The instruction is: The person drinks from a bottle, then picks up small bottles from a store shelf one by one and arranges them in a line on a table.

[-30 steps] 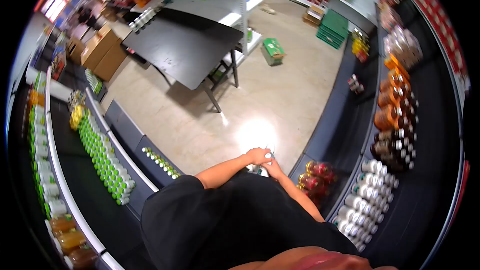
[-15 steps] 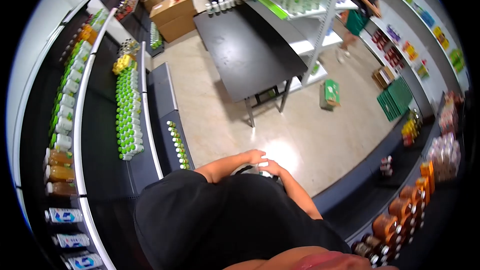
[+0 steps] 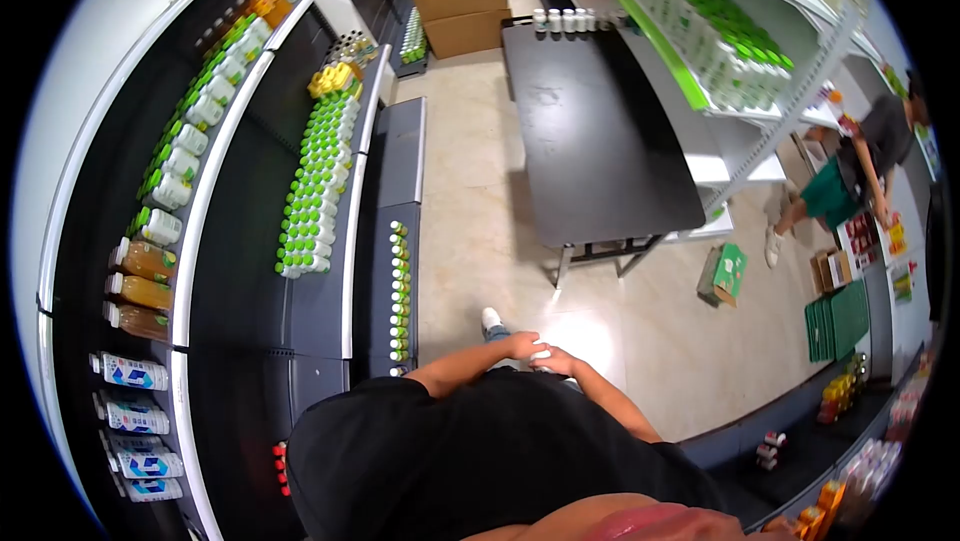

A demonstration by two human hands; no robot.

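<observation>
My left hand and my right hand are close together in front of my waist, low in the middle of the view. Between them shows a small white thing, perhaps a bottle with a white cap; most of it is hidden by my fingers and shirt. Both hands look closed around it. The black table stands ahead, with several white-capped bottles at its far end. On the shelves to my left are rows of green-capped white bottles.
A person in a dark top and green shorts stands at the right shelves. A green box and green crates are on the floor. Brown cartons stand at the back. White shelving borders the table's right side.
The view has turned to the right-hand table aisle, so table and left shelves appear nearer. My hands stay together at my waist. The person at the right has come into view, and my shoe shows.
</observation>
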